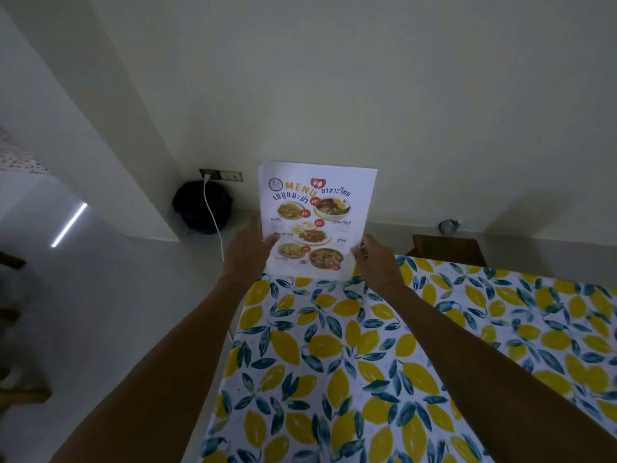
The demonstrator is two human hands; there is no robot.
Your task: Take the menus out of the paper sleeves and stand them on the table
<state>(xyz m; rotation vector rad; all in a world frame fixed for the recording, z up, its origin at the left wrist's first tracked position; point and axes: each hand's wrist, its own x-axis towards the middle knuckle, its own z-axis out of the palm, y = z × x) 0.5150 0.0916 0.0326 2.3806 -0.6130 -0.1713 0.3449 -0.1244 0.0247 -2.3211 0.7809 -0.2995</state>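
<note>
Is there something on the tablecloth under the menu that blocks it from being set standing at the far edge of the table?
Nothing visible does. The left hand and right hand hold the menu upright by its side edges at the table's far end, and the lemon-print cloth below it shows no object.

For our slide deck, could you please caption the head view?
Both hands, left hand and right hand, hold a menu upright at the lemon-print table's far edge.
</note>
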